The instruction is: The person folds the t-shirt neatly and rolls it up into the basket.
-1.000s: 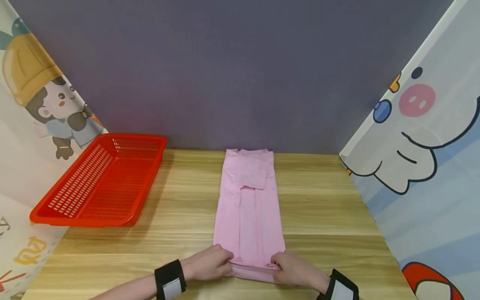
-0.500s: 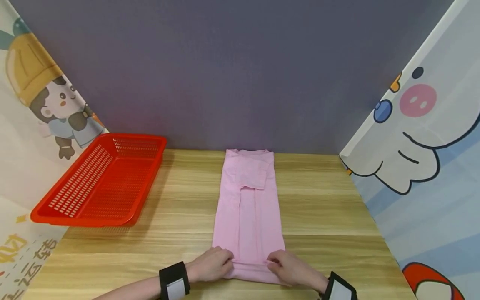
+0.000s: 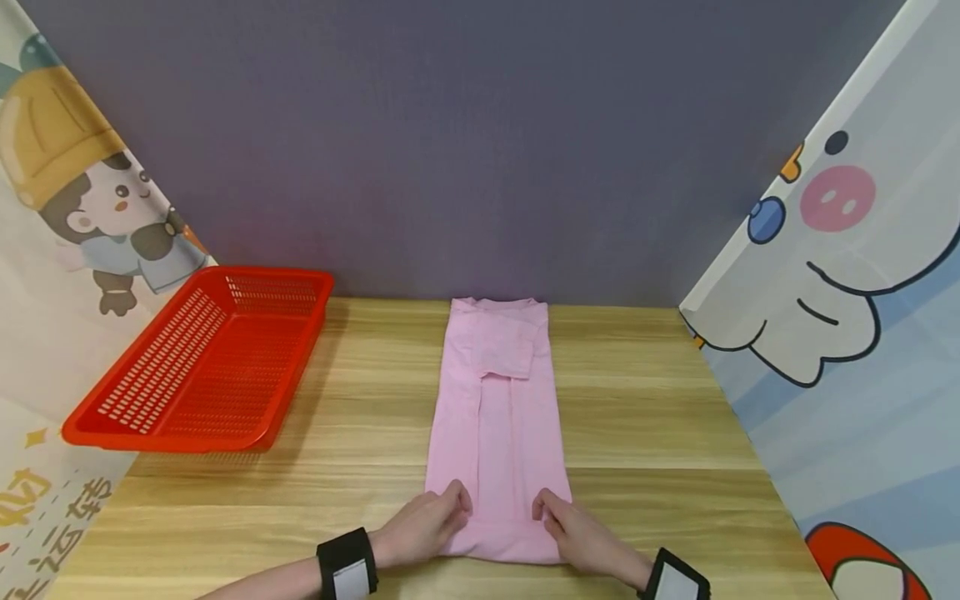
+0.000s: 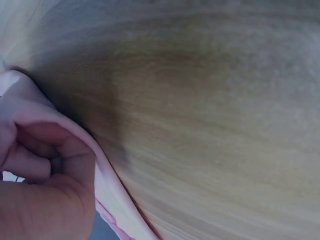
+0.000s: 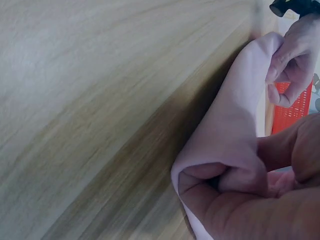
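Observation:
A pink T-shirt point(image 3: 497, 442) lies folded into a long narrow strip, its neckline at the far end and a folded sleeve point(image 3: 506, 346) on top. My left hand point(image 3: 423, 527) is at the near left corner, fingers curled at the cloth. Opposite it, my right hand point(image 3: 588, 533) curls at the near right corner, with index finger and thumb somewhat apart. Pink fabric point(image 5: 225, 120) wraps over some right fingers in the right wrist view. In the left wrist view, curled fingers sit against the hem point(image 4: 55, 117); the fingertips are partly hidden.
A red plastic basket point(image 3: 288, 392) stands at the left of the wooden table point(image 3: 645, 417). A grey panel point(image 3: 495, 150) rises behind the table. Printed cartoon sheets flank both sides.
The near hem, raised and pinched by both hands a second ago, now lies flatter as a narrow fold. Fingers of both hands have shifted and loosened slightly. The basket has stayed put.

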`<state>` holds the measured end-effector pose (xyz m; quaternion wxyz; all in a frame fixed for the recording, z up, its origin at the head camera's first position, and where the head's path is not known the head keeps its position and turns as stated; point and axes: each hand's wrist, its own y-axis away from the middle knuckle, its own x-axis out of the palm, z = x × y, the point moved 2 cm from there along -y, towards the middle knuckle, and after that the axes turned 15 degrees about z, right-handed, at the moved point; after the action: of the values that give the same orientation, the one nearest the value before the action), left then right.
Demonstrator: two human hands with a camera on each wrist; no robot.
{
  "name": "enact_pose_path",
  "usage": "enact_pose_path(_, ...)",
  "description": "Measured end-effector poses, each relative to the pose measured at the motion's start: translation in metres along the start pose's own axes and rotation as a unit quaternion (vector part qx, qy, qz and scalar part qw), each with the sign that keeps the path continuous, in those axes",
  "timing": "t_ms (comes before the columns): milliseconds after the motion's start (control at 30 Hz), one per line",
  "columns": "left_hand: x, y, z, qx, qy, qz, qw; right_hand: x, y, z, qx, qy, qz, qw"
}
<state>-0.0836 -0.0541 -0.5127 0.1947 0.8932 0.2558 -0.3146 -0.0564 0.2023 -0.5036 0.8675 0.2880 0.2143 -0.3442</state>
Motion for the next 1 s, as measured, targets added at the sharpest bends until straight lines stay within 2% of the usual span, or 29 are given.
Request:
enact_pose_path(133, -0.004, 0.001, 0.002, 0.006, 0.032, -0.009, 0.9994, 0.000, 0.000, -0.002, 0.014, 0.005, 0.002, 0.9999)
enact_pose_path(333, -0.007, 0.000, 0.006, -0.012, 0.066, -0.015, 0.9977, 0.000, 0.000, -0.001, 0.030, 0.021, -0.006, 0.9993)
enact_pose_path(567, -0.009, -0.001, 0.009, -0.031, 0.074, -0.013, 0.9967, -0.003, 0.001, -0.003, 0.024, 0.006, 0.000, 0.9997)
enact_pose_path(667, -0.009, -0.002, 0.008, -0.021, 0.041, -0.013, 0.9989, -0.004, 0.002, -0.004, 0.025, 0.000, 0.003, 0.9997)
enact_pose_path(767, -0.007, 0.000, 0.004, 0.021, -0.058, -0.028, 0.9977, -0.002, 0.001, -0.003, 0.008, 0.049, -0.019, 0.9986)
enact_pose_path(800, -0.005, 0.001, 0.002, 0.041, -0.107, -0.038, 0.9927, -0.001, 0.001, -0.002, 0.001, 0.074, -0.030, 0.9968)
enact_pose_path(867, -0.003, 0.003, -0.001, 0.079, -0.196, -0.055, 0.9758, 0.003, 0.001, -0.001, -0.020, 0.143, -0.062, 0.9876)
enact_pose_path(933, -0.001, 0.006, -0.003, 0.105, -0.267, -0.064, 0.9558, 0.007, 0.002, 0.000, -0.044, 0.206, -0.093, 0.9731)
enact_pose_path(1000, 0.001, 0.008, -0.005, 0.121, -0.326, -0.068, 0.9351, 0.011, 0.004, 0.002, -0.071, 0.265, -0.123, 0.9537)
